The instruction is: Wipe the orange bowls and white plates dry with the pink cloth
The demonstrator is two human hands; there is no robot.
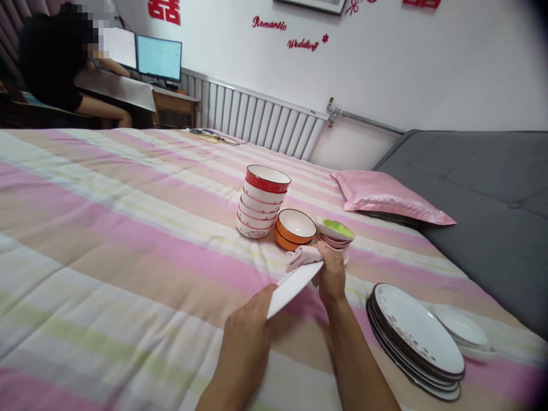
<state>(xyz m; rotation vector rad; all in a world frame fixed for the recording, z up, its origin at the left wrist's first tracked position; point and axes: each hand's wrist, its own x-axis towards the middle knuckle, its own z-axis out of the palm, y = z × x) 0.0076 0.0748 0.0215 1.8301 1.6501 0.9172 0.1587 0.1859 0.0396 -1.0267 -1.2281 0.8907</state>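
A white plate [295, 288] is held tilted above the bed, between both hands. My left hand [249, 319] grips its near left edge. At the far right edge, my right hand [331, 274] is closed around a pale pink cloth [305, 257] pressed against the plate. Just beyond the hands stand two nested orange bowls [295, 225] and a small stack of dishes [336, 231] with a green one on top. Behind them rises a tall stack of red and white bowls [263, 200]. The plate's underside and some fingers are hidden.
On the right lie a stack of patterned plates [415, 331] and smaller white dishes [464, 331]. A pink pillow [389, 197] rests by the grey headboard [483, 200]. Cables [214, 136] lie at the bed's far edge. A person [55, 63] sits at a desk with monitors.
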